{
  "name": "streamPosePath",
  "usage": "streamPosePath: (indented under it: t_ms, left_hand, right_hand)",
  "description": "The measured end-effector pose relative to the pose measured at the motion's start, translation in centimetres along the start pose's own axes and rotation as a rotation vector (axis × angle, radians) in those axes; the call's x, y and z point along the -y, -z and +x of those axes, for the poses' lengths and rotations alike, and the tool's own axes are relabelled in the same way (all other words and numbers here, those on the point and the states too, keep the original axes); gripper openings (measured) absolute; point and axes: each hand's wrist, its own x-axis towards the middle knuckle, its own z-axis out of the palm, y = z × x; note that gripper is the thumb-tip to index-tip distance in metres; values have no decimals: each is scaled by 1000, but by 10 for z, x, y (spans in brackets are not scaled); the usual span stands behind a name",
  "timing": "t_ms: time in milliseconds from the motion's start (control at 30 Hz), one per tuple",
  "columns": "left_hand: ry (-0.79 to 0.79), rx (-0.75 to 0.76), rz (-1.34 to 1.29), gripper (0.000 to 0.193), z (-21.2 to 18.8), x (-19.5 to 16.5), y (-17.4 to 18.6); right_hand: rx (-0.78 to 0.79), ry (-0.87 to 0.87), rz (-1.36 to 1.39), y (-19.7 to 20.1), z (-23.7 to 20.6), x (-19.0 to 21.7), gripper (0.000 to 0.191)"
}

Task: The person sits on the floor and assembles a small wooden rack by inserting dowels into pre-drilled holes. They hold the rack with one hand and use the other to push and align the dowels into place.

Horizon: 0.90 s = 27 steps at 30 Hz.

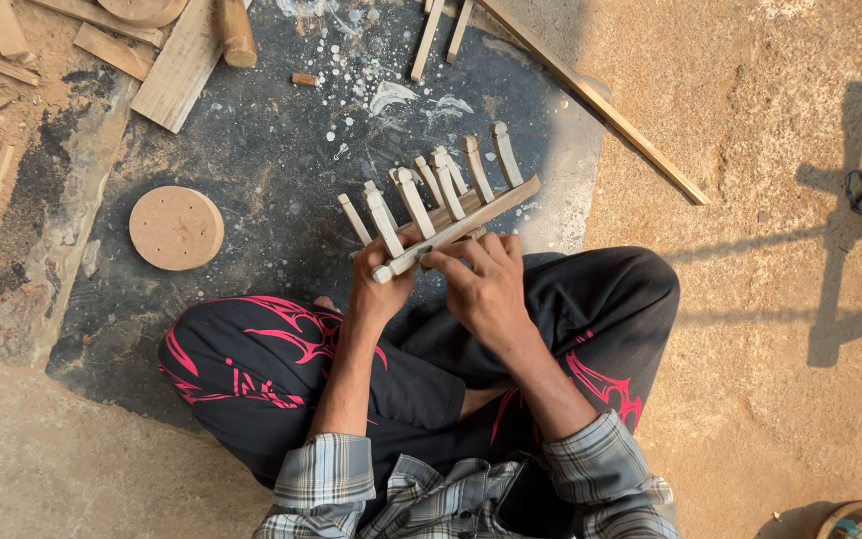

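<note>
I sit cross-legged on the ground in black trousers with pink patterns. Both hands hold a small wooden rack (448,205): a pale rail with several upright carved pegs fanning away from me. My left hand (379,289) grips the rail's near end from below. My right hand (484,279) closes over the rail's middle, fingers on its front edge. The rack hangs above a dark mat (281,170).
A round wooden disc with small holes (176,228) lies on the mat to the left. Planks and offcuts (178,66) pile at the top left. A long thin wooden strip (601,105) lies diagonally at the upper right. Sandy ground surrounds the mat.
</note>
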Motion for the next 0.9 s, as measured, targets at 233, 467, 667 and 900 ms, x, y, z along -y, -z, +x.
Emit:
streamPosePath:
  t_ms: [233,467,667,900]
  left_hand:
    - [-16,5,11,25,0,-1,5]
    - [-9,17,-17,25,1,-3,10]
    - [-12,-14,35,15,2,-4,1]
    - [65,35,-75,22,-2,3,4]
  right_hand:
    - [-18,29,54,-2,1,0,47]
    - [-17,119,163,-12,1,15,47]
    - [-63,-49,31,3,4,-17,42]
    - [16,72,155,-5,7,20,40]
